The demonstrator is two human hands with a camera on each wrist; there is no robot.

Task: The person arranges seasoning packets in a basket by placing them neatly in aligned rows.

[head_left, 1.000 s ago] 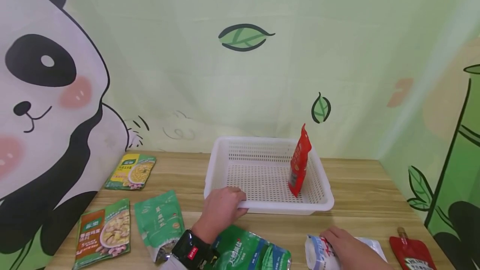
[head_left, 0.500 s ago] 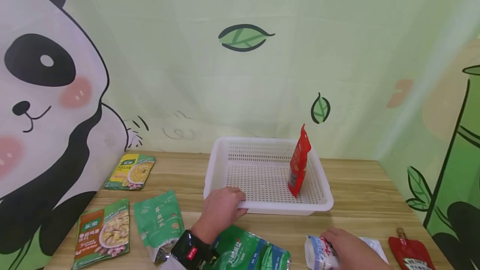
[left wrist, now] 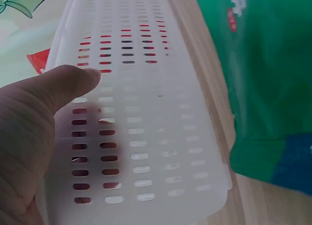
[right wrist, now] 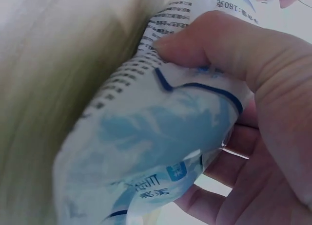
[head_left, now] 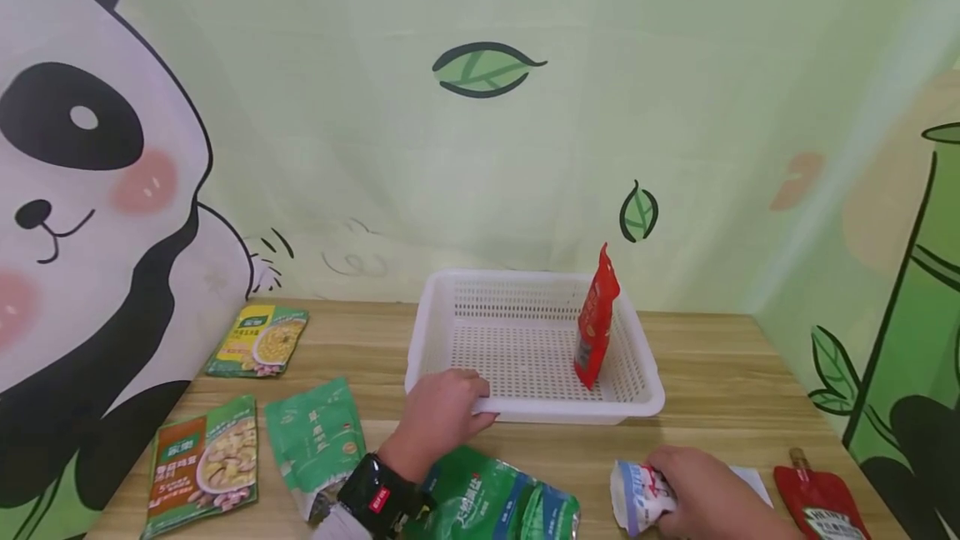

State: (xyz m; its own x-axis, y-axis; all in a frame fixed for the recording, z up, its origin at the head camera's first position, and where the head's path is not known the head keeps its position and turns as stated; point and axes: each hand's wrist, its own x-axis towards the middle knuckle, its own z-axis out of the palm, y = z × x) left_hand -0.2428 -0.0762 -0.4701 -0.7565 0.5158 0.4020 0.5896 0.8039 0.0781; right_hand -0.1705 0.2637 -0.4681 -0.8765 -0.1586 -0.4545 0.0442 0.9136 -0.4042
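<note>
At the near left rim of a white perforated plastic basket [head_left: 577,412], my left hand [head_left: 438,417] grips the edge. In the left wrist view the thumb [left wrist: 68,86] lies over the rim against the slotted wall, with fingers showing dark through the slots. Inside the basket, toward its right end, a red pouch [head_left: 597,323] stands upright. Low on the right, my right hand [head_left: 701,490] holds a white and blue printed plastic bag [head_left: 637,497]. The right wrist view shows the thumb pressing one side of the bag [right wrist: 165,122], fingers curled round the other.
A green pouch [head_left: 480,494] lies just before the basket, partly behind my left wrist. Another green pouch [head_left: 318,440], an orange-brown soup packet [head_left: 202,465] and a yellow one [head_left: 258,342] lie left. A red spouted Heinz pouch [head_left: 817,494] lies far right.
My right hand has tilted the white and blue bag, raising it slightly from its flatter position. The left hand keeps its grip on the basket. The head view has shifted slightly.
</note>
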